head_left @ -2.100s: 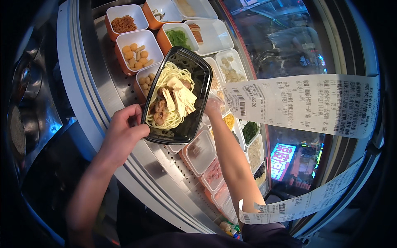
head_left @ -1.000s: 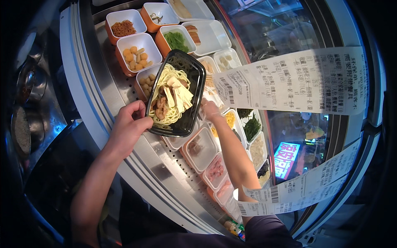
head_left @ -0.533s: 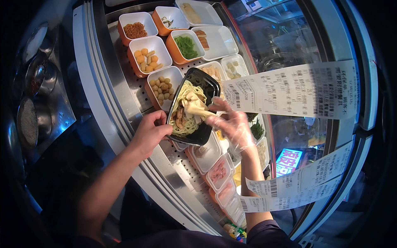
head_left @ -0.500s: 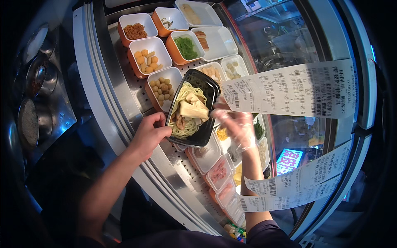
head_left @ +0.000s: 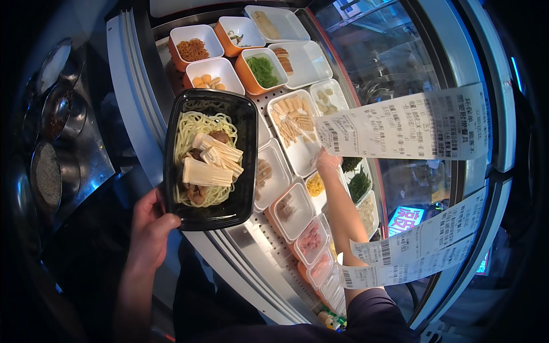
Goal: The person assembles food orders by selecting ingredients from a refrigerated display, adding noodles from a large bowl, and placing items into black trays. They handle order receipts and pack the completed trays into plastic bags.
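My left hand grips the near edge of a black rectangular tray and holds it level over the left rim of a food display counter. The tray carries pale noodles, flat tofu strips and a few brown balls. My right hand, in a thin clear glove, reaches into the counter between a white tray of pale sticks and a tub of yellow kernels. A hanging paper slip hides its fingertips.
Orange and white tubs of toppings fill the counter, among them green vegetables and brown shreds. More paper slips hang at lower right against the curved glass front. Metal bowls stand at the left.
The black tray has come left and nearer to me, off the tubs. My right hand has left the tray and reached further right into the counter.
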`<state>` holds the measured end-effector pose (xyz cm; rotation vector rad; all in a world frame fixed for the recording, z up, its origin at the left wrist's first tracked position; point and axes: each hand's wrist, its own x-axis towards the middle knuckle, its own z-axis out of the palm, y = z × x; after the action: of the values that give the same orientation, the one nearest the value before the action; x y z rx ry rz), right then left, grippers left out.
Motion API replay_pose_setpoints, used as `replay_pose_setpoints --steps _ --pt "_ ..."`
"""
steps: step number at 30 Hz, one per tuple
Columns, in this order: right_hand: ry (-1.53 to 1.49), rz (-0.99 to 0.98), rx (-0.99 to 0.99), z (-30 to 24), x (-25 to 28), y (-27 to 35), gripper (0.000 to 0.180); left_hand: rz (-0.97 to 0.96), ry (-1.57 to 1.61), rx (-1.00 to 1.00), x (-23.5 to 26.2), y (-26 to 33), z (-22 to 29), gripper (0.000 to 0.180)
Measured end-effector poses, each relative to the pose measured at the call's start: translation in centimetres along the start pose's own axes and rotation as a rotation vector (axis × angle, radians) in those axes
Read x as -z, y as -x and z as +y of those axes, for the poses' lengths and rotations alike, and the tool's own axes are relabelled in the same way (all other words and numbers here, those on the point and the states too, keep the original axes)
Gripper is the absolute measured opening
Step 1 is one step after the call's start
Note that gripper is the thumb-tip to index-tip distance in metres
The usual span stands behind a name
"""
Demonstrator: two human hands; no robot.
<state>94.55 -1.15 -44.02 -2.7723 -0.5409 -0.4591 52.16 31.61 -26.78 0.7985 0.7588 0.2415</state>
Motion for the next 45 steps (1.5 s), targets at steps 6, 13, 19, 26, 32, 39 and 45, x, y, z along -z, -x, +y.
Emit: replay_pose_setpoints --steps 6,13,19,26,32,39,45 --pt "0.093 -0.406 0.334 1.5 6.4 3.1 0.014 0.007 0.045 0.024 0.4 1.0 0.6 0.029" --pt "0.101 -0.380 -0.071 -5.2 6.5 2.5 0.026 0.035 0.047 0.048 1.5 1.6 0.4 0.028" --pt "0.385 -0.543 0.077 2.7 -0.4 3.0 0.033 -0.027 0.025 0.048 0.6 1.5 1.0 0.027" --pt "-0.178 -0.573 0.070 -1.0 8.9 7.4 0.028 0.117 -0.004 0.012 3.2 5.3 1.8 0.063" --pt "-0.442 -0.463 -0.288 -4.0 26.1 18.2 0.028 -0.059 -0.150 -0.234 2.0 15.4 13.3 0.071" --pt "-0.642 -0.286 -0.116 -7.1 38.4 31.2 0.017 -0.383 -0.508 -0.561 -5.1 28.6 21.7 0.053" --pt "-0.655 -0.071 -0.025 -5.0 43.4 37.2 0.015 -0.528 -0.277 -0.028 -23.3 31.5 21.6 0.052"
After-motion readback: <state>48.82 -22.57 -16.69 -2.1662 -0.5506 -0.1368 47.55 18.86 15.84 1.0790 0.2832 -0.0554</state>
